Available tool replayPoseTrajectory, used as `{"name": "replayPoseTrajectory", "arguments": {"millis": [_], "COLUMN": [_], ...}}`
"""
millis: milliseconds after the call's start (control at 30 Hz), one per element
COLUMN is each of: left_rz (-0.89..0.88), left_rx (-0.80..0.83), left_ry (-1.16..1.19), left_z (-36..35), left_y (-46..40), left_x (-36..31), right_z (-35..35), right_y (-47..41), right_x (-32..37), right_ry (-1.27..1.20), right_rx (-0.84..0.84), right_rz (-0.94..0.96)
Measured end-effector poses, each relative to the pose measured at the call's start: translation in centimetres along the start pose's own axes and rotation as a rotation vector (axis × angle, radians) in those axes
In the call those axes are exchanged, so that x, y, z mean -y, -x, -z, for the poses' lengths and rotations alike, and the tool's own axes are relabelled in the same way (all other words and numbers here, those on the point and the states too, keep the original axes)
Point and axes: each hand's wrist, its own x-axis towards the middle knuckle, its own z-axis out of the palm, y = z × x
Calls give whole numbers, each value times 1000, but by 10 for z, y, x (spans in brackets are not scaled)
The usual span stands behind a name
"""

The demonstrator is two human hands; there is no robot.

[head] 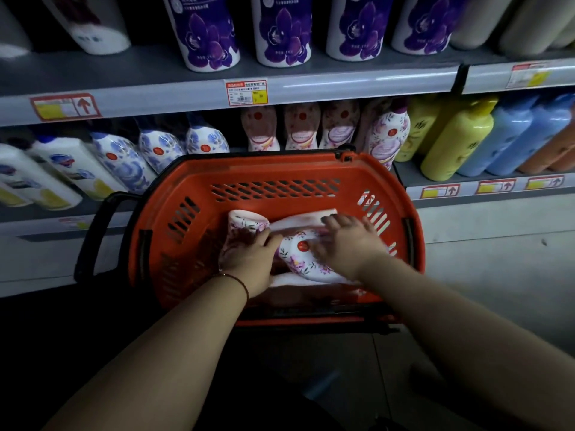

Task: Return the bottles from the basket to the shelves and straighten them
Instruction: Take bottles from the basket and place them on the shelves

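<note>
In orange basket point(199, 181): left hand point(249, 259) grasps floral bottle point(245, 225); right hand point(345, 244) spread, fingers resting on second bottle point(298, 259).

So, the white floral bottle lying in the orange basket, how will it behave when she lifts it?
The white plastic bottle with pink flowers looks rigid and glossy, so it may slip a little. It lies on its side in the orange plastic basket and, having a rounded body, could roll. It is large against the right hand and left hand, so probably heavy if full.
</note>
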Motion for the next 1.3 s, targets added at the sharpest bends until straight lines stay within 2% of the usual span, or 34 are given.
{"name": "replayPoseTrajectory", "arguments": {"millis": [167,267,467,733,933,1067,1300], "left_rz": [-69,-71,-74,-105,-124,-89,-75], "left_rx": [80,123,138,174,170,221,288], "left_ry": [55,102,-45,-36,93,210,205], "left_z": [-16,-19,-32,-38,-36,-34,-44], "left_y": [12,17,41,51,43,32,29], "left_x": [1,0,-12,-10,-3,-1,-12], "right_z": [-35,-40,-52,-51,-41,-33,-32], "right_y": [4,10,37,51,42,33,21], "right_x": [-6,-7,-4,-3,-4,-6,-14], "right_ry": [49,69,67,48,56,76,113], "right_rx": [-77,-55,-104,-44,-44,0,47], "right_rz": [7,34,60,109,128,159,189]}}
